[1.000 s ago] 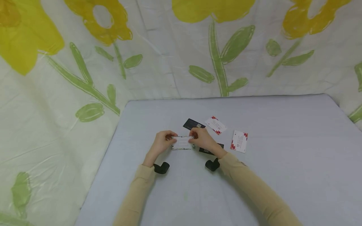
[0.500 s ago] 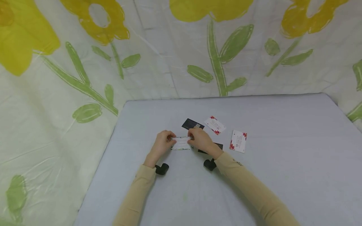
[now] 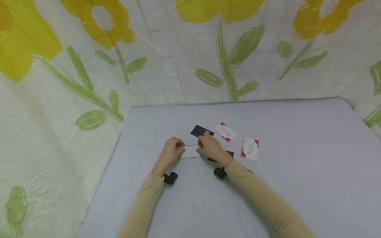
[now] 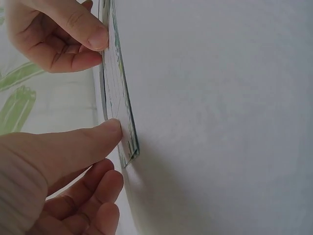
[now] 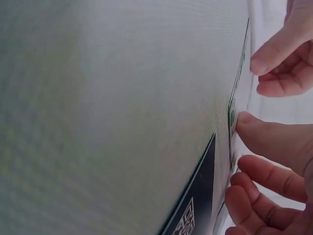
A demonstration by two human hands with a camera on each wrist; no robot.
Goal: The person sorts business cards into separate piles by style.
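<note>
Both hands hold one small white card with green print [image 3: 190, 152] just above the grey table [image 3: 282, 132]. My left hand [image 3: 171, 151] pinches its left end, and the thumb [image 4: 83, 144] presses the card's face [image 4: 117, 83]. My right hand [image 3: 210, 148] pinches the right end, with the thumb [image 5: 274, 139] against the card [image 5: 234, 117]. The card stands tilted on its long edge. It may be more than one card; I cannot tell.
A black card [image 3: 201, 131] lies just beyond the hands and another black card [image 3: 229, 153], with a QR code [image 5: 195, 210], lies partly under my right hand. Two white cards with red flowers [image 3: 226, 131] [image 3: 250, 148] lie to the right. Floral cloth [image 3: 74, 82] hangs behind and left.
My right hand has slid a little left along the card, so less of the card shows between the hands. The cards on the table have not moved.
</note>
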